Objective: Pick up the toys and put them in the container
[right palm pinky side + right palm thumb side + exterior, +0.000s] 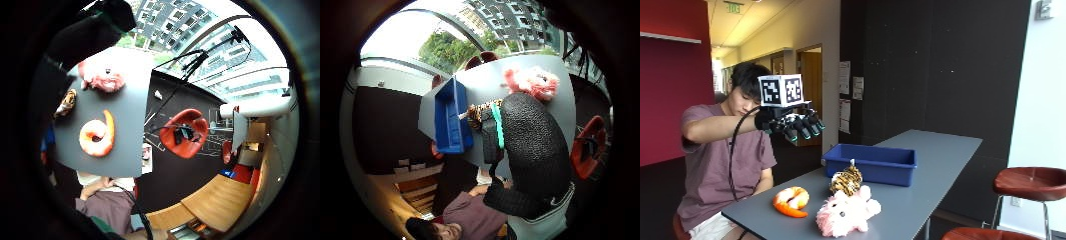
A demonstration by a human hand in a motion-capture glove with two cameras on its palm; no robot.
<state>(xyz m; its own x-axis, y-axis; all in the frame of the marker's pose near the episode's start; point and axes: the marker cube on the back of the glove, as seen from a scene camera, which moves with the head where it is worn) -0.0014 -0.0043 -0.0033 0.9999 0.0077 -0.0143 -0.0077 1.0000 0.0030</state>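
Note:
Three toys lie on the grey table: an orange shrimp toy near the front edge, a pink plush pig beside it, and a striped tiger toy just behind them. A blue bin stands behind the tiger. My gloved right hand is raised well above the table, over the shrimp's side, with fingers relaxed and holding nothing. The little finger side palm view looks down on the shrimp toy, the pig and the tiger. The thumb side palm view shows the blue bin, the pig and the tiger behind my gloved fingers.
A red-seated stool stands to the right of the table, with another stool nearer the front. The person sits at the table's near left corner. A dark wall runs behind the table.

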